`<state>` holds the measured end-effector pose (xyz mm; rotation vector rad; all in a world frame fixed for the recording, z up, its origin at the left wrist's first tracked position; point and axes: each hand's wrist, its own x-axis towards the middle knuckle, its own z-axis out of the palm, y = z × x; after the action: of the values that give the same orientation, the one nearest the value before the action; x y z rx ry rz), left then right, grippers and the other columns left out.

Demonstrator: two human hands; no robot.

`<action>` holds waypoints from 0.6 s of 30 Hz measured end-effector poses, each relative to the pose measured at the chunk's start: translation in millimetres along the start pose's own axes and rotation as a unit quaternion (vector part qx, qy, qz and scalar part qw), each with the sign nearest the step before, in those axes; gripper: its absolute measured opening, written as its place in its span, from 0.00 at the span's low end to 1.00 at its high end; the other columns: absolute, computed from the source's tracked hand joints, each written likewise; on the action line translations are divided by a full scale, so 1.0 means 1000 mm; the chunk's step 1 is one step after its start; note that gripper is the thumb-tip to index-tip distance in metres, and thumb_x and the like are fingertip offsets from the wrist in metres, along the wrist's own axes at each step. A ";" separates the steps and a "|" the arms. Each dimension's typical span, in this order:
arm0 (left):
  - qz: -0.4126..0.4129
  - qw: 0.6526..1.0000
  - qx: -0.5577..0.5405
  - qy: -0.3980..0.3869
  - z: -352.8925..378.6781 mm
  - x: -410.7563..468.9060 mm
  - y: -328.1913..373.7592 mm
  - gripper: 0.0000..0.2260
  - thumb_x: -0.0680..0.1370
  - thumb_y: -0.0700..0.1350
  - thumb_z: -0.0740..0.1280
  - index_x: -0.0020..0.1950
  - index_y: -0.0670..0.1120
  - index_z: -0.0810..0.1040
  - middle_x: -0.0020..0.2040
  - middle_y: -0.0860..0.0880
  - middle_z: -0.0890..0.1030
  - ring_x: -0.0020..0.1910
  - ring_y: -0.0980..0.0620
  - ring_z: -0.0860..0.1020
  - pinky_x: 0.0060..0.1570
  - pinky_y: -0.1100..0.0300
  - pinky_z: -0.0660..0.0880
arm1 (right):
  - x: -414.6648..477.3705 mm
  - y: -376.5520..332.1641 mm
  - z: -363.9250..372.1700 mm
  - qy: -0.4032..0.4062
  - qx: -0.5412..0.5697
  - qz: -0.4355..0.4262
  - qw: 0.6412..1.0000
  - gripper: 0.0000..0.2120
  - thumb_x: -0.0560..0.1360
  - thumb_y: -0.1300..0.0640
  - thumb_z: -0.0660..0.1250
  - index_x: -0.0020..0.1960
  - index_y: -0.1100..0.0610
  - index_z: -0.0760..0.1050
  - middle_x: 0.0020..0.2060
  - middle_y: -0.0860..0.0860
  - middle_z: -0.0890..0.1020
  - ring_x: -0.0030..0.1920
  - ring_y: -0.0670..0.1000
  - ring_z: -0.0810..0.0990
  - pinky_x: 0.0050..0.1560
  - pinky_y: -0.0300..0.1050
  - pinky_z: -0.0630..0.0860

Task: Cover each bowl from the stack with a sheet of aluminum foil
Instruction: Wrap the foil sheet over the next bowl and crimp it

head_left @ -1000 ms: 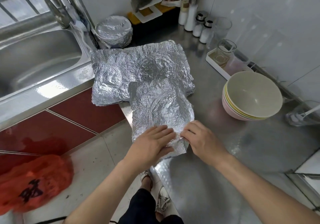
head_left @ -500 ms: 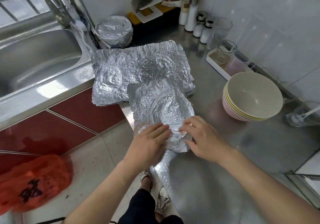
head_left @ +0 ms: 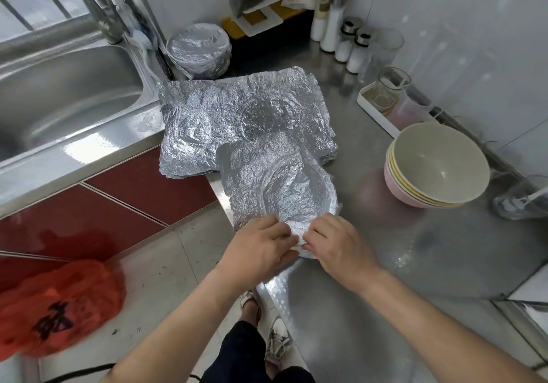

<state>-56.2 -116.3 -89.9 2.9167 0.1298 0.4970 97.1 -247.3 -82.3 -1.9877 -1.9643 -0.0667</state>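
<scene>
A crinkled sheet of aluminum foil (head_left: 275,186) lies at the near corner of the steel counter, with a round bowl-shaped dent in it. My left hand (head_left: 258,250) and my right hand (head_left: 338,243) meet at its near edge, and the fingers of both pinch the foil there. Behind it lies a pile of foil sheets (head_left: 237,118). A stack of bowls (head_left: 439,163), cream inside and pink at the bottom, stands uncovered to the right. A foil-covered bowl (head_left: 200,50) sits at the back by the sink.
The sink (head_left: 59,97) is at the left. Salt shakers (head_left: 350,44), a glass jar (head_left: 391,91) on a white tray and a rack line the back wall. A glass (head_left: 522,198) stands at the far right. An orange bag (head_left: 59,305) lies on the floor.
Both hands have closed in on the foil's near edge and now pinch it between them; the sheet's near part has crumpled and pulled slightly toward the counter corner.
</scene>
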 end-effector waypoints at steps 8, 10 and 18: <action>-0.004 0.999 0.034 0.001 0.004 0.012 0.020 0.09 0.76 0.42 0.68 0.35 0.48 0.75 0.34 0.51 0.72 0.33 0.51 0.69 0.31 0.57 0.68 | 0.000 0.013 -0.010 0.019 -0.045 -0.064 0.997 0.11 0.76 0.63 0.61 0.36 0.55 0.73 0.34 0.50 0.74 0.38 0.53 0.73 0.37 0.44 0.62; -0.035 0.999 0.036 0.003 0.010 0.013 0.032 0.10 0.74 0.41 0.70 0.34 0.48 0.74 0.33 0.51 0.72 0.33 0.51 0.69 0.29 0.56 0.68 | -0.005 0.020 -0.014 -0.005 -0.048 -0.083 0.995 0.10 0.75 0.63 0.62 0.37 0.54 0.73 0.35 0.49 0.75 0.40 0.53 0.74 0.38 0.44 0.62; -0.146 0.986 -0.074 -0.017 0.000 0.023 0.044 0.12 0.77 0.50 0.62 0.49 0.47 0.83 0.50 0.51 0.82 0.49 0.48 0.78 0.45 0.56 0.77 | -0.012 0.022 -0.033 -0.066 0.034 0.010 0.997 0.10 0.71 0.53 0.66 0.51 0.54 0.77 0.51 0.47 0.77 0.56 0.51 0.75 0.46 0.46 0.75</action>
<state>-31.9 -156.8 -73.8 2.6968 0.4853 0.3887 125.2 -267.4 -59.1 -2.0147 -1.9982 0.1372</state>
